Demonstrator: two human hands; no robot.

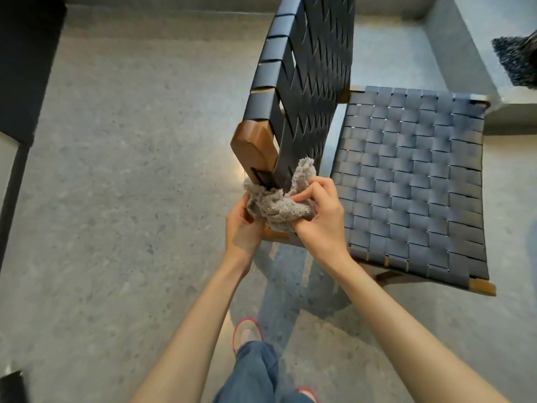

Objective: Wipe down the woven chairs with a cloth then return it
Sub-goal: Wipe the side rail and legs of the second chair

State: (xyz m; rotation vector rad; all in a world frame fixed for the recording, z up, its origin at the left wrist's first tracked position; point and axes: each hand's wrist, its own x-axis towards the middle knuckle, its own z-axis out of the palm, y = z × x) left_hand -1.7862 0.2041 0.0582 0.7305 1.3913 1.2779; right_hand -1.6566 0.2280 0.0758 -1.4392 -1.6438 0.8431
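A woven chair (pixel 412 181) with dark blue straps and a brown wooden frame stands just in front of me, its backrest (pixel 308 82) on the left and its seat on the right. A grey fluffy cloth (pixel 279 205) is bunched around the near lower corner of the backrest frame (pixel 255 149). My left hand (pixel 242 228) holds the cloth from the left and below. My right hand (pixel 322 219) grips it from the right with curled fingers.
The floor (pixel 130 170) is grey speckled concrete. A dark piece of furniture (pixel 26 68) fills the left edge. A concrete ledge (pixel 465 53) runs behind the chair, with a dark fuzzy object (pixel 514 62) at the far right. My feet in red-trimmed slippers (pixel 247 333) are below.
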